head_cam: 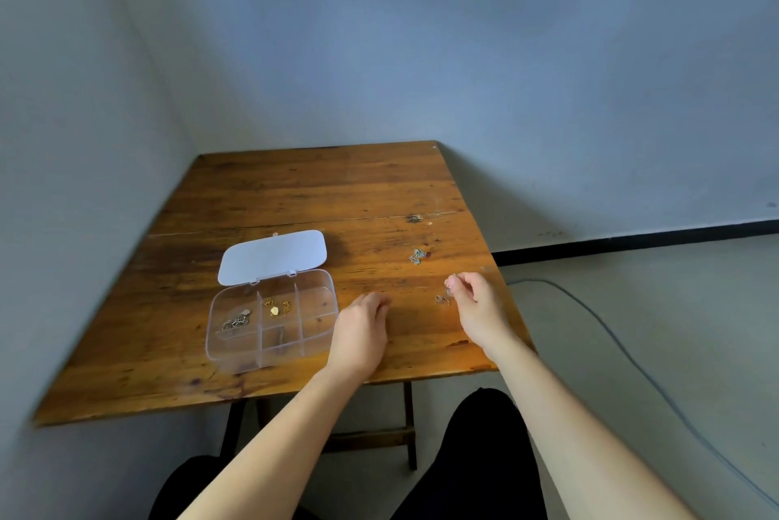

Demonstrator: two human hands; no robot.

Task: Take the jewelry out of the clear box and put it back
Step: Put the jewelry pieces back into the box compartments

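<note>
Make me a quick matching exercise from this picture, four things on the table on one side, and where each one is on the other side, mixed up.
Things:
1. Gold jewelry
2. Silver chain
3. Lid
4. Left hand

Places:
A. Flipped open behind the box
B. Resting on the table just right of the box
C. In a middle compartment of the box
D. Loose on the table, beyond the right hand

Pairs: 1-C, 2-D, 3-A, 4-B
</note>
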